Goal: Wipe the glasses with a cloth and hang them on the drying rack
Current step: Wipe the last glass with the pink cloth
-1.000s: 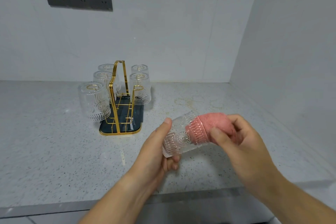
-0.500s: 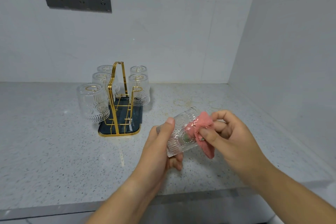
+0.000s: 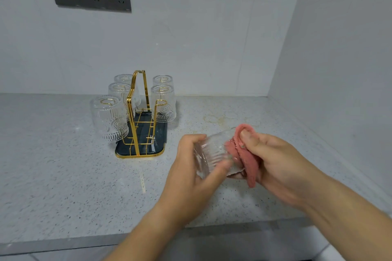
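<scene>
Where the glass lay: the glass was held off the counter, in the air between the two hands, near the front edge and well apart from the drying rack.
Left hand: the left hand was wrapped round one end of the glass, thumb across the near side and fingers curled over the far side.
Right hand: the right hand pinched the pink cloth against the other end, with the thumb pressing on top of the fold.
Long axis: the glass lay on its side, roughly level, running from the left hand up and away to the right hand. The cloth-covered end was probably the mouth, though blur made that uncertain.
Rack from the hands: it stood to the left and farther back, so the left hand was the nearer one.
Rack load: five hung glasses sat upside down on it, three on the left side and two on the right.
Free peg: the front right peg looked bare, on the side facing the hands.
Step in hand: wiping, by my reading.
What the next move called for: the cloth off, the glass turned mouth down from its level lie, then carried left and away onto that peg.
</scene>
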`<state>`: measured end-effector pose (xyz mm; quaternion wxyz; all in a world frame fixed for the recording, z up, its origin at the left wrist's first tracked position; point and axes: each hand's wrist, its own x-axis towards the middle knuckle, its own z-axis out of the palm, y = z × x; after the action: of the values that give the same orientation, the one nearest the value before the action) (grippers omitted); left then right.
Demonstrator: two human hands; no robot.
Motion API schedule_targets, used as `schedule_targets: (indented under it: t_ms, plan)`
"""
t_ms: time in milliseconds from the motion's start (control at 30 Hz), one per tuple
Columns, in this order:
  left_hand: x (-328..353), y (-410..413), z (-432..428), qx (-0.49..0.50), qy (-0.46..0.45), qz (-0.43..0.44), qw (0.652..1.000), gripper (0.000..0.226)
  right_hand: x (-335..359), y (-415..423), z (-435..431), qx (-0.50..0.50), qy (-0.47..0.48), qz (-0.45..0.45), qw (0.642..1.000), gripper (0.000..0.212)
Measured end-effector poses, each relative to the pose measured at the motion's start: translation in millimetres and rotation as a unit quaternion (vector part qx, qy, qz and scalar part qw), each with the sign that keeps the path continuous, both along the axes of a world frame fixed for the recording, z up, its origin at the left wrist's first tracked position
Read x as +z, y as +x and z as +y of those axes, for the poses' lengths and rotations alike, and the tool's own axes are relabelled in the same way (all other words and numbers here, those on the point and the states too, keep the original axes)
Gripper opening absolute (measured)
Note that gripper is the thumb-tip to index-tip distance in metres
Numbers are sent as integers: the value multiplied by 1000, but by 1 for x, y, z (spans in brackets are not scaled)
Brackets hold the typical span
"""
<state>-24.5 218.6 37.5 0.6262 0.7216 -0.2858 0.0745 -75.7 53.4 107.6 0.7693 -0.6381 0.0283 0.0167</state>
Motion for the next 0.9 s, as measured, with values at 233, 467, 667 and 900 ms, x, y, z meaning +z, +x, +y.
schedule_targets:
  t_ms: [233, 467, 667, 900]
  plan:
    - [27, 1, -5, -135, -211, 523, 814, 44, -23, -11, -6, 19, -296, -150, 943, 22]
    - [14, -3, -1, -59, -45, 152, 986, 55, -26, -15, -8, -11, -158, -101, 982, 36]
    - [8, 2, 9, -85, 18, 106, 991, 68, -10, -13, -9, -40, -177, -138, 974, 34]
    - [25, -5, 7, -234, -166, 427, 857, 67, -15, -18, -7, -15, -261, -225, 939, 26]
